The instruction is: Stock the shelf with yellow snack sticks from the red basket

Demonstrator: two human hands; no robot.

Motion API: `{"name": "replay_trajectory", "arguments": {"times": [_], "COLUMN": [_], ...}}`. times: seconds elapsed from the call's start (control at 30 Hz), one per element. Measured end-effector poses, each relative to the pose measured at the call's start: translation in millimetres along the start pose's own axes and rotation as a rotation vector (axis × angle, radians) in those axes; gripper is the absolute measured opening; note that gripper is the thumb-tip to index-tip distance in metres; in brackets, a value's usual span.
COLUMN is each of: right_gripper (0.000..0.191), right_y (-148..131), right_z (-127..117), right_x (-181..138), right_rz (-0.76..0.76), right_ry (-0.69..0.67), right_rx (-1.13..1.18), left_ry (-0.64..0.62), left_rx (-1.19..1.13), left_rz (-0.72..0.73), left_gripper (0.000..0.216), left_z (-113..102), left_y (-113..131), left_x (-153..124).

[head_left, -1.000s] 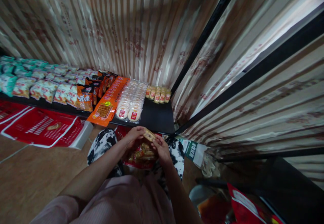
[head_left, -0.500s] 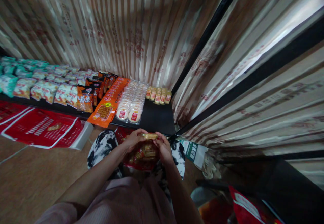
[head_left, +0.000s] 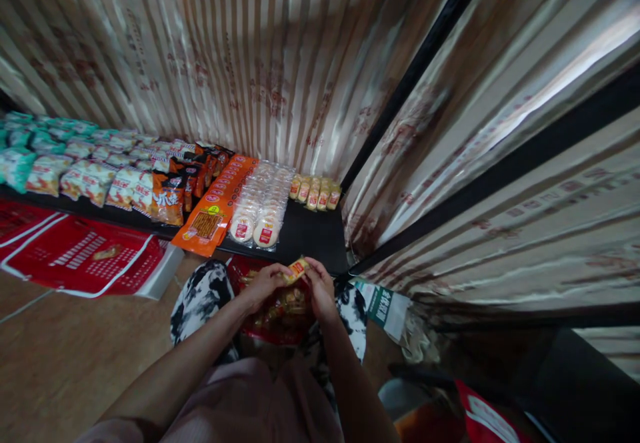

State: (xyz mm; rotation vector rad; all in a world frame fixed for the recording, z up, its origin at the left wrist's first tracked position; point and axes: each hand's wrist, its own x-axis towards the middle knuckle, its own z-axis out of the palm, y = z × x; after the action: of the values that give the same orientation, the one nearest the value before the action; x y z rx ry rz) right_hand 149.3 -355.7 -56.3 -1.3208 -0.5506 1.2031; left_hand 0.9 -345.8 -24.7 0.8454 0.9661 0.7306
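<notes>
Both hands meet over my lap and pinch one small yellow snack packet (head_left: 296, 269) between them. My left hand (head_left: 263, 285) grips its left end, my right hand (head_left: 320, 287) its right end. Under the hands lies a red bag (head_left: 280, 309) with more of the same small packets inside, resting on my black-and-white patterned knees (head_left: 200, 296). Straight ahead is a low black shelf (head_left: 313, 236) with a short row of the same yellow packets (head_left: 314, 191) at its back right corner.
The shelf also carries round white rice cakes (head_left: 260, 206), orange flat packs (head_left: 215, 209), dark orange chip bags (head_left: 167, 196) and many pale and green snack bags (head_left: 75, 163). Red cartons (head_left: 80, 256) lie on the wooden floor at left. Striped curtains hang behind and right.
The packet has been turned in my fingers from level to slanted, and both hands have risen slightly toward the shelf. The view has tilted a little downward.
</notes>
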Motion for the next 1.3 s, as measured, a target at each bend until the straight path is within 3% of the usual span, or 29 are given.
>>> {"name": "replay_trajectory", "arguments": {"times": [0.4,0.73,1.0,1.3], "right_gripper": [0.044,0.050,0.048,0.038], "right_y": [-9,-14,-2,1], "right_z": [12,7,-7,-25], "right_x": [16,20,23,29], "right_rz": [-0.076,-0.081,-0.138,-0.515], "right_ry": [-0.037,-0.012,-0.027,-0.041], "right_rx": [-0.068,0.020,-0.145,-0.717], "left_ry": [0.195,0.328,0.279,0.147], "left_rx": [0.075,0.058,0.415,0.915], "left_rz": [0.049,0.158,0.241,0.352], "left_gripper": [0.014,0.033,0.031,0.031], "left_z": [3,7,9,15], "left_y": [-10,14,30,56], "left_x": [20,35,52,74]}}
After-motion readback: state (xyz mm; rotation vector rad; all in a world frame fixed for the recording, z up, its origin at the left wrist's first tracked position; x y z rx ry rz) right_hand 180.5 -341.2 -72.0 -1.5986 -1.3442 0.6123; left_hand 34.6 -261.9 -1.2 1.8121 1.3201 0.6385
